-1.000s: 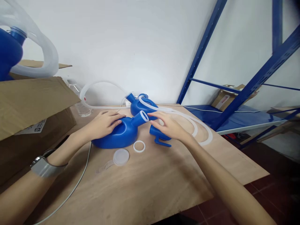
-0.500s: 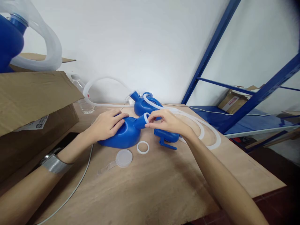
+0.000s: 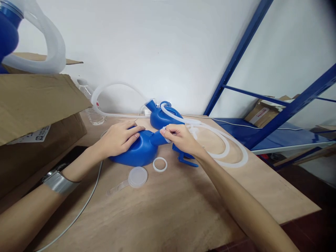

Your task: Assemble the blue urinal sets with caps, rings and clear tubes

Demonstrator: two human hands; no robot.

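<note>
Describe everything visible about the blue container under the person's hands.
The blue container looks like smooth, opaque plastic, a rounded flattish body lying on the wooden table, its neck pointing right. The left hand rests flat on its body; the right hand pinches a white ring at its mouth. Its underside is hidden.

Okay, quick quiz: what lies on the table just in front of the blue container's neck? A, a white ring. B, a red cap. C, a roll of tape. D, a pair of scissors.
A: a loose white ring lies flat on the table, just in front of the blue container, beside a clear lid.
</note>
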